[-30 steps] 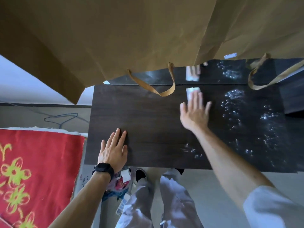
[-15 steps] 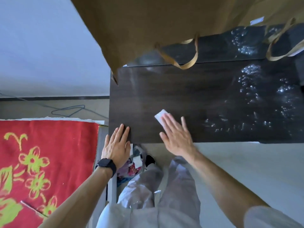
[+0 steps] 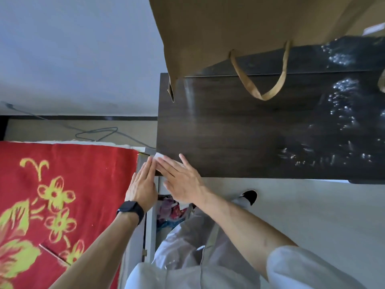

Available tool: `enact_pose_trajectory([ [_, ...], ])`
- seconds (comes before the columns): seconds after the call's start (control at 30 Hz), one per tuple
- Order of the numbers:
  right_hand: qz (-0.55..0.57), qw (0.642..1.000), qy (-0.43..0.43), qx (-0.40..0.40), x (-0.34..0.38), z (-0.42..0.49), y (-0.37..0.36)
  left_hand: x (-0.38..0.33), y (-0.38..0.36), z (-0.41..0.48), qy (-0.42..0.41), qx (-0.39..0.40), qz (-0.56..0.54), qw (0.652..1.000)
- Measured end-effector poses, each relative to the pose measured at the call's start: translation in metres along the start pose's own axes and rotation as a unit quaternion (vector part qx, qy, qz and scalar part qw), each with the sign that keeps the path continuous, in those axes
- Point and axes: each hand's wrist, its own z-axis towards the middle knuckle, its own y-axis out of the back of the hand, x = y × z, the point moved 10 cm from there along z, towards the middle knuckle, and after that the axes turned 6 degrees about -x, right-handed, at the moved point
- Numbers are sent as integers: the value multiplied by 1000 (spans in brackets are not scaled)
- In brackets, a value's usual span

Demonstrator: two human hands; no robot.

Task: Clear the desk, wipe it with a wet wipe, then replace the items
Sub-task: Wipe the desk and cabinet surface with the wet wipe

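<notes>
At the near left corner of the dark wood-grain worktop, a small white wet wipe lies flat under the right hand, with only its far corner showing past the fingertips. That hand is palm down, its fingers straight and slightly spread, pressing the wipe onto the surface rather than curling round it. The left hand lies just beside it at the worktop's left edge. It is also palm down, with straight fingers held close together and holding nothing. Its fingertips reach up beside the exposed corner of the wipe, though actual contact cannot be made out. A black smartwatch sits on the left wrist, and a white sleeve covers the right upper arm. Glistening droplets and streaks cover the right part of the worktop, well apart from both hands, while the left part looks dull and matte. A brown paper bag fills the top of the view, and its flat tan handle loops down in front of the worktop's far side. Left of the worktop spreads a red cloth patterned with yellow flowers. Beyond the cloth, a thin dark cable lies on the floor near the wall. Below the worktop's near edge are pale trousers and the dark toe of a shoe.
</notes>
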Motion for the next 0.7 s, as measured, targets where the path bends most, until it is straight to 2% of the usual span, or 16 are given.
enact_pose_trajectory([
  [0.07,8,1000,9,12,-30,-21,5,-4,-2,2,-23,14,17,1000],
  [0.1,10,999,-30,-5,-59,-34,11,-7,-4,2,-29,19,20,999],
  [0.17,0,982,-184,-51,-140,-55,30,-9,-4,2,-18,19,12,1000],
  [0.23,8,942,-329,-63,-202,-57,43,-9,-5,2,-14,19,8,1000],
  [0.3,26,922,-381,-72,-213,-33,47,-8,-6,0,-15,22,25,999],
  [0.37,36,935,-340,-94,-183,0,48,-9,-5,0,-16,22,34,999],
  [0.43,26,966,-239,-94,-125,12,38,-15,0,2,-28,9,34,999],
  [0.53,34,989,-128,-61,-56,-17,12,-33,4,11,-60,-8,32,998],
  [0.6,37,990,-122,-53,-57,-54,6,-53,3,18,-99,-13,35,994],
  [0.63,37,987,-145,-56,-73,-76,7,-65,0,21,-119,-9,41,992],
  [0.7,35,967,-245,-68,-124,-126,14,-91,-10,27,-159,13,56,986],
])
